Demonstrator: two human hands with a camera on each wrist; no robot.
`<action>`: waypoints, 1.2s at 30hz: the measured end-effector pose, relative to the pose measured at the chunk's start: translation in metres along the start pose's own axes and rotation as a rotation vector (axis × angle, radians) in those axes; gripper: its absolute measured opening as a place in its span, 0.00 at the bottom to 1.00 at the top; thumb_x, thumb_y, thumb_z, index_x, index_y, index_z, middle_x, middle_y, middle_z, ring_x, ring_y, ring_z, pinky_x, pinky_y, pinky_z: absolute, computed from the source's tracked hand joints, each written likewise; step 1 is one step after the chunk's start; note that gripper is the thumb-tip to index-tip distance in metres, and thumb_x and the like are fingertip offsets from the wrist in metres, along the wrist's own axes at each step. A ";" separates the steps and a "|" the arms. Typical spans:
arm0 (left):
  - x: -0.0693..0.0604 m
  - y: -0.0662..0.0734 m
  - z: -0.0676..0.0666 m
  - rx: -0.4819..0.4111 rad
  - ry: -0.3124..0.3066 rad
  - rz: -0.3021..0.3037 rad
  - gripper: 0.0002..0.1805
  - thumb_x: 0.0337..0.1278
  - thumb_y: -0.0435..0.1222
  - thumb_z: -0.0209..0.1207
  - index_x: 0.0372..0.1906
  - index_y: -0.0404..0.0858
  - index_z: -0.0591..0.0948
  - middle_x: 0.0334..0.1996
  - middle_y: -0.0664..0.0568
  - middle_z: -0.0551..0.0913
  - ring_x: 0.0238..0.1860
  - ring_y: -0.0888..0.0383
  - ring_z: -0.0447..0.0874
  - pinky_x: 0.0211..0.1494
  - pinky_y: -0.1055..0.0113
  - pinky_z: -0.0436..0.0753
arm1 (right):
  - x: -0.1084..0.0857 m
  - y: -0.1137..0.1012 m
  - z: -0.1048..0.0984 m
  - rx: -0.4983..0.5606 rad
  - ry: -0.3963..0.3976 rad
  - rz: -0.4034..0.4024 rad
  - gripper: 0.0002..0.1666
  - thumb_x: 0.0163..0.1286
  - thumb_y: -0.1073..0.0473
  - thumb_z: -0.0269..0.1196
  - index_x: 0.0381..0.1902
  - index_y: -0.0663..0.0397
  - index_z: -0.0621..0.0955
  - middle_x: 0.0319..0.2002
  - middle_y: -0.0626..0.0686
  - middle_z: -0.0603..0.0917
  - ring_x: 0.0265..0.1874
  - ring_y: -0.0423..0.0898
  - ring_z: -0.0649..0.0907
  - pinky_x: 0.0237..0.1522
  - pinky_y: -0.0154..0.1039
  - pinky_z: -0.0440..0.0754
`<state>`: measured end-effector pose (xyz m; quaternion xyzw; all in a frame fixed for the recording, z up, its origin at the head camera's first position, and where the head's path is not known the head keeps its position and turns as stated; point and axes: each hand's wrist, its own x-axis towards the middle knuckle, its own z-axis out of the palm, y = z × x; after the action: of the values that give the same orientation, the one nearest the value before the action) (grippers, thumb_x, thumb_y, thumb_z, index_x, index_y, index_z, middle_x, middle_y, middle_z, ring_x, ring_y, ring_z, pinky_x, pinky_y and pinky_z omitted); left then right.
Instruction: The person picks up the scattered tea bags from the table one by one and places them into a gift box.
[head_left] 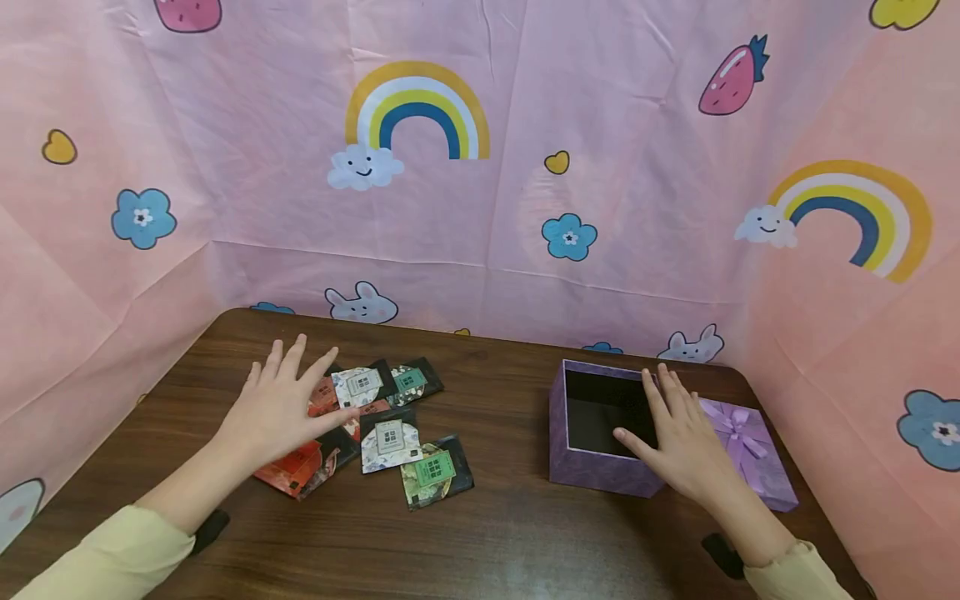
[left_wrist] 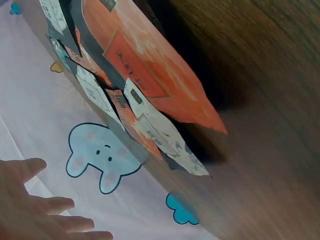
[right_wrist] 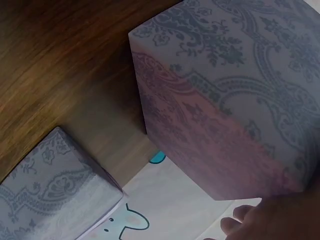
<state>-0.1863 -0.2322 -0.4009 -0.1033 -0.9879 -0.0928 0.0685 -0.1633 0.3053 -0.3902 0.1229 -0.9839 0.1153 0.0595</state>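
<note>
Several flat packets lie in a loose cluster on the left of the table, among them an orange one point(head_left: 294, 468), a white one point(head_left: 390, 442) and a green one point(head_left: 437, 472). My left hand point(head_left: 276, 408) is spread over the cluster's left part, fingers straight, holding nothing; its fingers also show in the left wrist view point(left_wrist: 45, 210). A purple box point(head_left: 607, 473) stands with its top uncovered and a dark inside. Over its right side my right hand point(head_left: 686, 442) is spread, gripping nothing. In the right wrist view the box point(right_wrist: 225, 100) fills the upper right.
The purple lid point(head_left: 776, 467) with a ribbon bow lies right of the box, near the right edge of the brown table point(head_left: 510, 542). A pink patterned cloth point(head_left: 480, 217) hangs behind the table and at both sides.
</note>
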 end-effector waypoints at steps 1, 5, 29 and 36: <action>0.001 -0.001 0.001 -0.008 0.005 -0.001 0.56 0.62 0.74 0.58 0.84 0.42 0.64 0.81 0.23 0.55 0.80 0.18 0.49 0.75 0.19 0.55 | 0.001 0.001 0.001 0.000 0.000 -0.005 0.61 0.75 0.30 0.61 0.88 0.57 0.47 0.86 0.70 0.47 0.85 0.70 0.50 0.80 0.74 0.52; 0.006 -0.006 0.004 -0.062 0.027 -0.003 0.54 0.63 0.71 0.61 0.82 0.39 0.66 0.80 0.22 0.57 0.79 0.18 0.53 0.76 0.22 0.59 | 0.003 0.001 0.003 0.006 -0.015 -0.020 0.61 0.76 0.31 0.60 0.87 0.60 0.46 0.86 0.69 0.46 0.85 0.69 0.51 0.81 0.72 0.51; 0.041 -0.040 0.024 -0.501 0.043 -0.095 0.40 0.67 0.52 0.70 0.74 0.31 0.75 0.71 0.28 0.75 0.69 0.28 0.75 0.67 0.32 0.78 | 0.005 0.005 0.007 0.067 -0.086 0.011 0.60 0.80 0.32 0.55 0.85 0.70 0.45 0.86 0.70 0.44 0.85 0.70 0.51 0.79 0.73 0.55; 0.051 -0.046 0.032 -0.610 -0.016 -0.112 0.37 0.67 0.45 0.71 0.73 0.29 0.75 0.68 0.30 0.80 0.67 0.31 0.81 0.64 0.39 0.84 | 0.006 0.005 0.007 0.065 -0.086 0.016 0.60 0.80 0.32 0.55 0.85 0.69 0.45 0.86 0.70 0.45 0.84 0.70 0.51 0.79 0.73 0.55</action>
<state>-0.2490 -0.2600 -0.4315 -0.0649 -0.9193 -0.3877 0.0214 -0.1712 0.3067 -0.3971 0.1217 -0.9822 0.1423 0.0122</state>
